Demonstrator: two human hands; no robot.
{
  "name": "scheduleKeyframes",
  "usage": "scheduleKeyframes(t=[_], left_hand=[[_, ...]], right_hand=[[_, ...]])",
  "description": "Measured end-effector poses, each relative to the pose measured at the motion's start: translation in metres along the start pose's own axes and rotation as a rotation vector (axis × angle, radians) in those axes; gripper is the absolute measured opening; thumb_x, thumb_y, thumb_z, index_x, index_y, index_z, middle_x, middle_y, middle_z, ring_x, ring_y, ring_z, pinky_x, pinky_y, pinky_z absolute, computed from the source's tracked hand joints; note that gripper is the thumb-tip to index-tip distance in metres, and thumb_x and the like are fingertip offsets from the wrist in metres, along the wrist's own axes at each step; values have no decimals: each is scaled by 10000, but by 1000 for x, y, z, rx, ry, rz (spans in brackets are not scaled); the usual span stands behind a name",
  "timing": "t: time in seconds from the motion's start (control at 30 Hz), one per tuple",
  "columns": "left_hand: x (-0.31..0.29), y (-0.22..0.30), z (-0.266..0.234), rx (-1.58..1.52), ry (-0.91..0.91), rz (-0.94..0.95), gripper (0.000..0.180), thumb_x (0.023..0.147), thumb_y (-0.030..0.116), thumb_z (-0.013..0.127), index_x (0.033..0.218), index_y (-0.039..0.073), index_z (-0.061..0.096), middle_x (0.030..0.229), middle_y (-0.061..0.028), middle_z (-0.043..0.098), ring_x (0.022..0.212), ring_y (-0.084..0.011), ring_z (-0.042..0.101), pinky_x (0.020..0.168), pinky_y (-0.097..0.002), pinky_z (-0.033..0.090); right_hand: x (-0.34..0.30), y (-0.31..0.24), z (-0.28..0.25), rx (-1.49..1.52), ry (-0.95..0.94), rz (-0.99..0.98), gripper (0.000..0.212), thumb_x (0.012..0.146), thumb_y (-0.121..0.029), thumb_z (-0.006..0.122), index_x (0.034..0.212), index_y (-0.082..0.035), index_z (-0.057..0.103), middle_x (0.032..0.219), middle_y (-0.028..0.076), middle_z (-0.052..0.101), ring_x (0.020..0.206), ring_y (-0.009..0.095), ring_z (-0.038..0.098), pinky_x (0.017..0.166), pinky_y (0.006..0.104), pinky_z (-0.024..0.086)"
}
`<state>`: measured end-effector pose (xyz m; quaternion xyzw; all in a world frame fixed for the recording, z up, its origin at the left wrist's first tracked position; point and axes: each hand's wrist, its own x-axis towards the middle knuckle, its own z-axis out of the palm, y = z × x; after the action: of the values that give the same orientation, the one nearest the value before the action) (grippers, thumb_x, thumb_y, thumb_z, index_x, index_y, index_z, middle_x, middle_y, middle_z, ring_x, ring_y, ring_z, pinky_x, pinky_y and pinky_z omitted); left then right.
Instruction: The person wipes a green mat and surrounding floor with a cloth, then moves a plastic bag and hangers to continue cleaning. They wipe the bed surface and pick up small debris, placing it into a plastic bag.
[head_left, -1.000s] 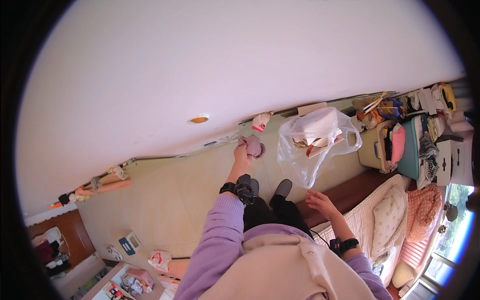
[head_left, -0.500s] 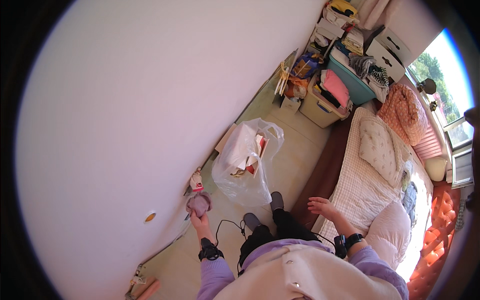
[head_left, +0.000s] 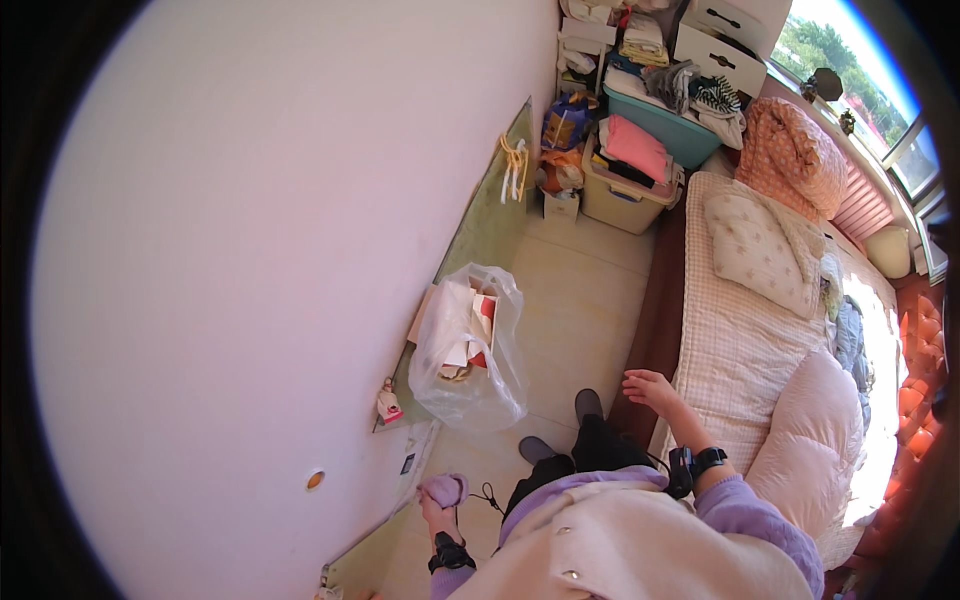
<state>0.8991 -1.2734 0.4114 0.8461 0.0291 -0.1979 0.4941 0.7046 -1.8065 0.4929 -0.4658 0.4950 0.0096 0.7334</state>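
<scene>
My left hand (head_left: 434,505) is closed round a small, soft-looking mauve bundle (head_left: 449,489), perhaps cloth, low beside the white wall. Its exact kind cannot be made out. Near the side of the bed, my right hand (head_left: 651,390) hangs in the air with its fingers apart and nothing in it. Ahead of my feet stands a clear plastic bag (head_left: 499,385) with papers and red-and-white pieces of card inside. A small white and pink item (head_left: 389,402) is by the wall, between the bag and my left hand.
The bed (head_left: 700,330) runs along the right, with a pillow (head_left: 765,250), a pale bolster-like cushion (head_left: 815,450) and a rolled orange quilt (head_left: 790,155). Storage bins (head_left: 610,200) piled with clothes stand at the far end. Hangers (head_left: 512,165) hang by the wall. A tiled floor (head_left: 575,290) lies between.
My view has turned. My left hand, still holding the mauve bundle, has drawn back toward my body, away from the small white and pink item. My right hand stays open.
</scene>
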Motion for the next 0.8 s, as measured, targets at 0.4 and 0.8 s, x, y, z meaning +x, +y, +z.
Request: scheduleKeyframes(t=[0.4, 0.8], left_hand=[[29, 21, 57, -935, 339, -607, 481, 973, 471, 458, 1254, 86, 520, 1203, -122, 610, 1096, -288, 593, 942, -521, 479], [-25, 163, 95, -1280, 116, -347, 450, 987, 430, 408, 1271, 96, 513, 1313, -127, 546, 1229, -307, 515, 1047, -515, 400]], right_hand=[[59, -73, -48, 153, -10, -173, 337, 945, -225, 587, 1210, -17, 569, 1066, 122, 648, 939, 203, 642, 815, 315, 533], [112, -139, 30, -194, -326, -172, 364, 937, -256, 603, 1240, -58, 570, 1074, 69, 641, 953, 155, 610, 823, 287, 506]])
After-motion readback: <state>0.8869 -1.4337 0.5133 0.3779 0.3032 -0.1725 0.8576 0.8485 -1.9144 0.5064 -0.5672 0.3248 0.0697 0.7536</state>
